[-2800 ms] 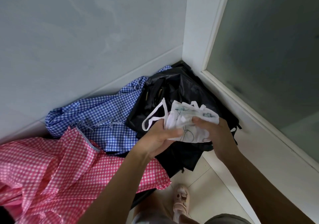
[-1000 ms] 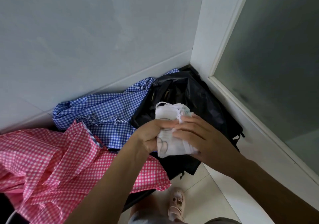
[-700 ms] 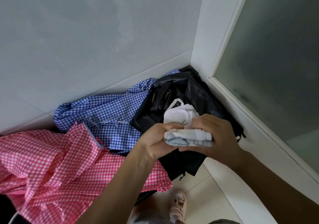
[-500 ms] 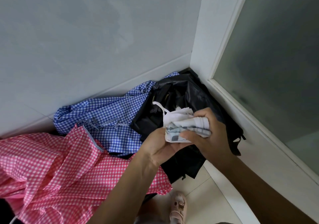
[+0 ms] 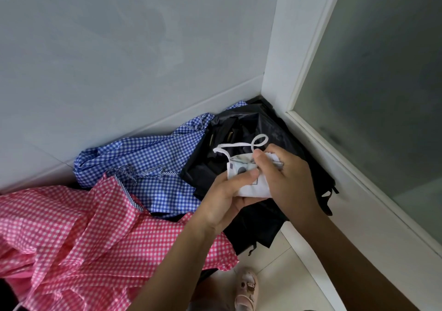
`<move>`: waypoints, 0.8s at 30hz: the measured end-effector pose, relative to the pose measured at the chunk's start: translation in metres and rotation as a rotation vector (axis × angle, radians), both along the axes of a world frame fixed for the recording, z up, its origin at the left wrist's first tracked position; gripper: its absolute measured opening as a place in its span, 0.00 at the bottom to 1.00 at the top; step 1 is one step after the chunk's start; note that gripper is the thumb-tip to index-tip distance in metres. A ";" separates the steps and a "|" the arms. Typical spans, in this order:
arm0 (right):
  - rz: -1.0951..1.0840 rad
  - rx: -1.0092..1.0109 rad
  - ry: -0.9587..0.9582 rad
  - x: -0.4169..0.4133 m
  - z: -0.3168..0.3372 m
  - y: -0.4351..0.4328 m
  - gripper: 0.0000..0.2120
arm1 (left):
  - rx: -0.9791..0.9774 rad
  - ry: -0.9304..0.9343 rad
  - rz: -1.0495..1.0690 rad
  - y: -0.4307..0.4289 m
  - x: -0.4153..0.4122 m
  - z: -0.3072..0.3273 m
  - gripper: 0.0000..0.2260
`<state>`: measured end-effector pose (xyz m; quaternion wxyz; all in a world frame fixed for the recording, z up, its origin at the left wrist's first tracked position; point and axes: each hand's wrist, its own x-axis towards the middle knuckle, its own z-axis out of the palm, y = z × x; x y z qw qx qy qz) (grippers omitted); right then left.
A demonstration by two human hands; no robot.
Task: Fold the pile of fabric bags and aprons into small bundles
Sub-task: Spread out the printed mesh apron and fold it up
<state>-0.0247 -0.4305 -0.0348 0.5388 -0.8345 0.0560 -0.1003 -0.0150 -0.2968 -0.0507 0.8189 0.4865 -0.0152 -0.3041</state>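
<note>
the small folded bundle of white printed fabric [image 5: 248, 179] is held in the air between both hands, above the crumpled black fabric bag [image 5: 253, 128] in the corner of the floor. the left hand [image 5: 224, 200] cups the bundle from below, its thumb pressed flat across the near face, so this hand is closed on the cloth. the right hand [image 5: 289, 179] covers the bundle's right side, with its fingers [image 5: 260, 164] curled over the top edge and pinching the fabric there; it too is closed on the bundle. a thin white strap loop [image 5: 241, 145] stands free of the bundle, just beyond the right fingertips, arching over the black bag without visibly touching it. left of the grip, and lower, lies the blue-and-white gingham cloth [image 5: 148, 157], spread against the base of the grey wall [image 5: 119, 47], with a striped tie lying on it. nearer than that, below and to the left of the left forearm, is the rumpled pink-and-white gingham cloth [image 5: 95, 239], its edge overlapping the blue one. right of the grip runs the white frame of a frosted glass panel [image 5: 382, 95]. below the wrists, a pale pink sandal [image 5: 246, 291] rests on the light floor tiles.
</note>
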 end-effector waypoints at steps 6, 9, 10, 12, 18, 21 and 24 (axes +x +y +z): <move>-0.106 -0.406 -0.094 -0.002 -0.008 0.000 0.19 | 0.115 -0.161 0.036 0.010 0.009 0.002 0.16; 0.051 0.052 0.047 -0.010 -0.004 0.002 0.16 | 0.087 -0.203 -0.091 0.020 0.016 0.008 0.17; 0.109 0.192 0.079 -0.016 -0.002 0.006 0.15 | 0.066 -0.199 -0.147 0.024 0.018 0.010 0.18; 0.119 0.241 0.041 -0.025 -0.004 0.012 0.14 | 0.065 -0.203 -0.244 0.030 0.019 0.012 0.20; 0.114 0.137 -0.038 -0.028 -0.017 0.010 0.15 | 0.266 -0.281 -0.238 0.025 0.013 0.012 0.15; 0.267 0.189 0.018 -0.023 -0.009 -0.001 0.21 | 0.311 -0.297 -0.222 0.025 0.014 0.018 0.16; 0.321 0.123 0.048 -0.012 0.001 -0.015 0.21 | 0.332 -0.335 -0.292 0.034 0.021 0.029 0.16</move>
